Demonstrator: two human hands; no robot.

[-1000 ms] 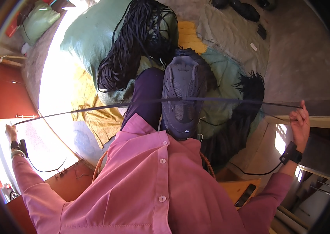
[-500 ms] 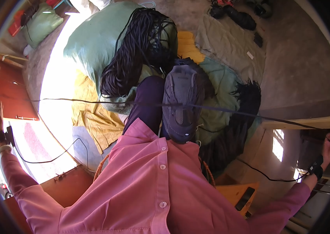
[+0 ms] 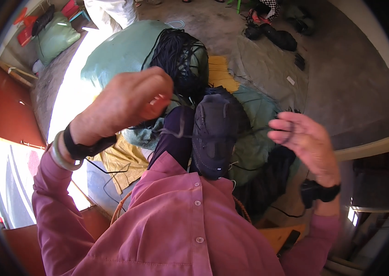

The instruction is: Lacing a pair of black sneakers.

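left hand (image 3: 127, 103): closed, pinched thin black cord (image 3: 169, 133) above shoe (image 3: 215, 138)
right hand (image 3: 307, 145): half open, cord end at fingers, right of shoe

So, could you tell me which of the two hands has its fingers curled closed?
The left hand: its fingers are curled into a loose fist pinching a thin dark cord, while the right hand is half open.

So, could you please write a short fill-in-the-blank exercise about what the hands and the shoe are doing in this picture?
1. The left hand pinches a thin black ___.
2. Between the hands rests a dark ___, sole up.
3. Each wrist carries a black ___.
4. The sleeves are ___.

Missing words: cord; shoe; band; pink
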